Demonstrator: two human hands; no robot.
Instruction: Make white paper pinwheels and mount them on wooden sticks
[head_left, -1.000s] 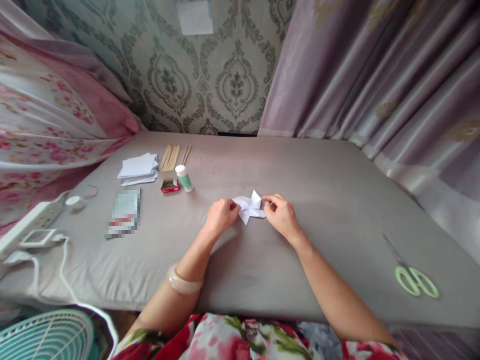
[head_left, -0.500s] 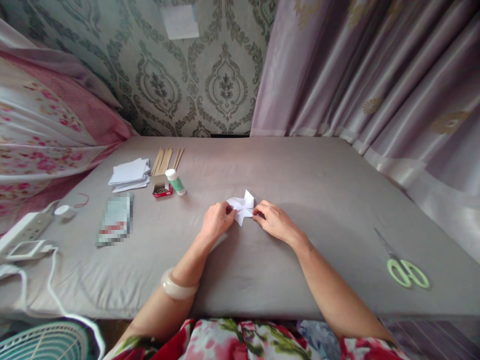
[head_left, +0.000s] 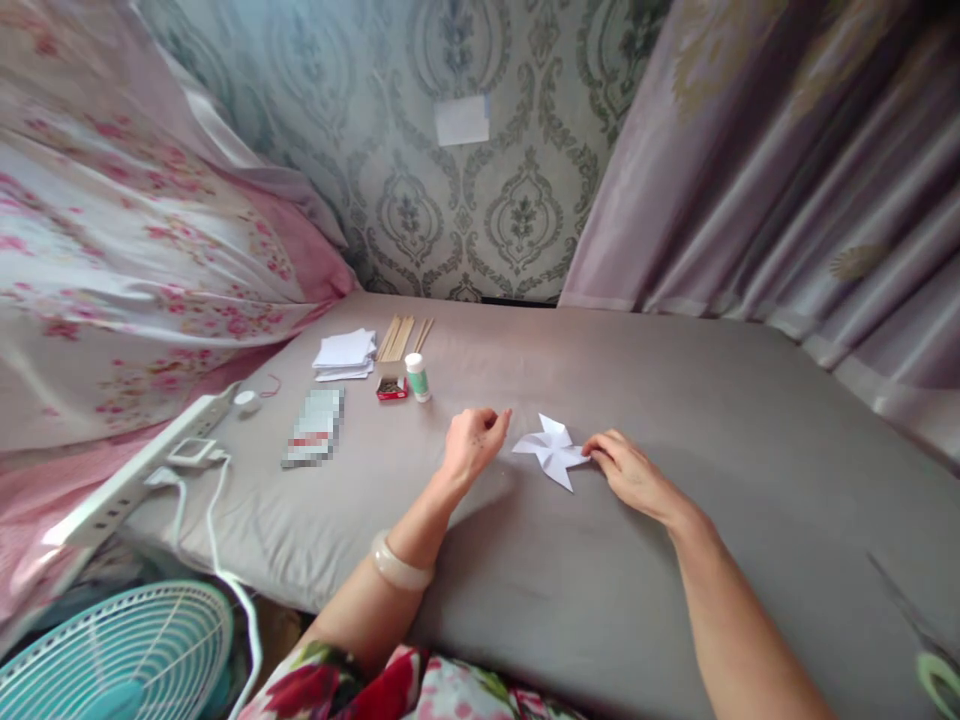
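Observation:
A white paper pinwheel [head_left: 553,456] with folded, pointed blades lies on the grey cloth. My right hand [head_left: 628,474] pinches the tip of its right blade between thumb and fingers. To the left of the pinwheel, apart from it, my left hand [head_left: 474,446] hovers with its fingers curled in and the thumb side up; nothing shows in it. Beyond that hand stand a glue bottle with a white cap [head_left: 418,378] and a small open red box [head_left: 391,388] of small dark pieces.
Behind the box lie thin wooden sticks [head_left: 396,338] and a stack of white paper [head_left: 345,354]. A blurred packet [head_left: 315,428] lies at left, near a power strip [head_left: 142,470] with cables. Scissors [head_left: 937,680] are at lower right; a fan [head_left: 120,650] stands below the left edge.
My left hand has let go of the pinwheel and drawn away to the left. The pinwheel's blades now show spread out. The view has turned left.

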